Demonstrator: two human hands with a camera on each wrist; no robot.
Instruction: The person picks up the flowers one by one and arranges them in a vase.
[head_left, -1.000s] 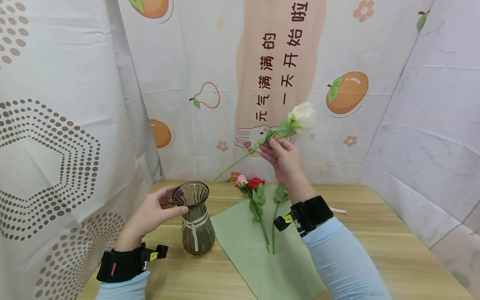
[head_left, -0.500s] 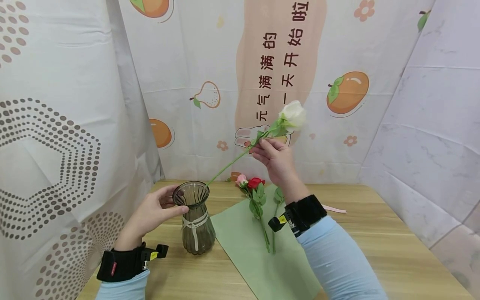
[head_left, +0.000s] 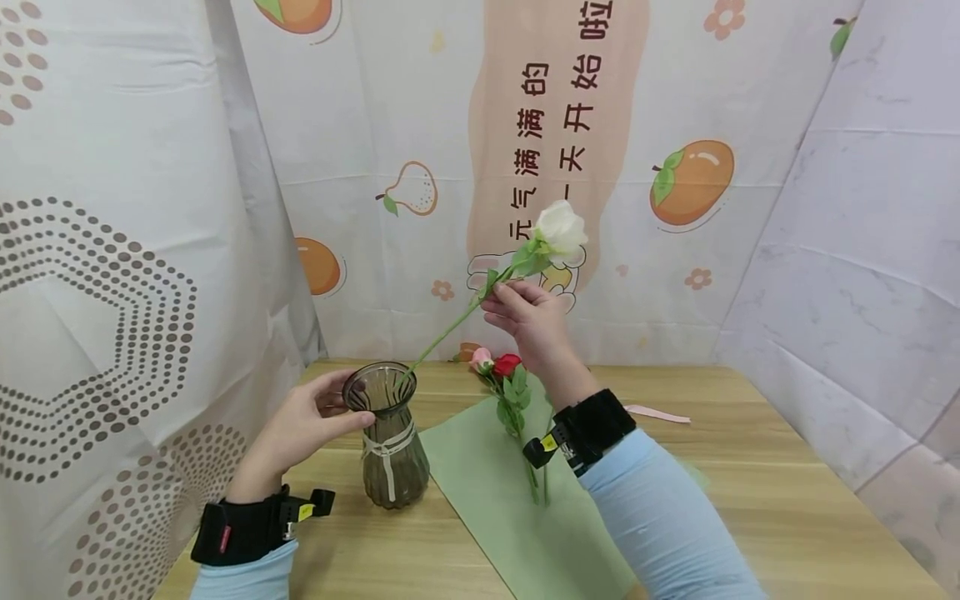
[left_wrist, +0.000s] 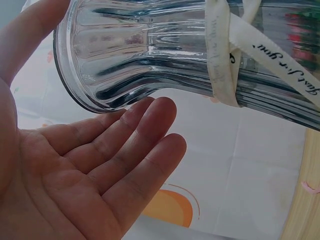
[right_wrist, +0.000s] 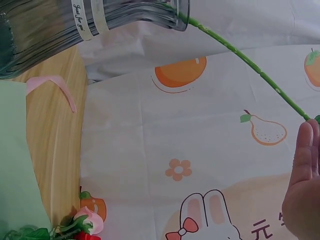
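Observation:
In the head view, a ribbed, smoky glass vase [head_left: 396, 471] with a cream ribbon round its neck stands on the left of the table. My left hand [head_left: 303, 427] holds its flared rim, thumb in front and fingers behind. A white rose [head_left: 559, 231] slants down to the left, pinched high on its stem by my right hand [head_left: 534, 327]. The lower end of that green stem [right_wrist: 250, 65] passes over the rim into the vase mouth. In the left wrist view, the fingers [left_wrist: 155, 122] lie against the underside of the rim.
Right of the vase, a sheet of green paper [head_left: 487, 475] lies on the wooden table [head_left: 795, 492]. On it are a red rose [head_left: 507, 365], a pink rose [head_left: 482, 358] and another stem, partly behind my right arm. A pink ribbon [head_left: 660, 413] lies farther right. Printed curtains hang behind.
My right hand has moved left with the white rose, and the stem's lower end has gone from beside the rim into the vase mouth. The left hand and vase have stayed put.

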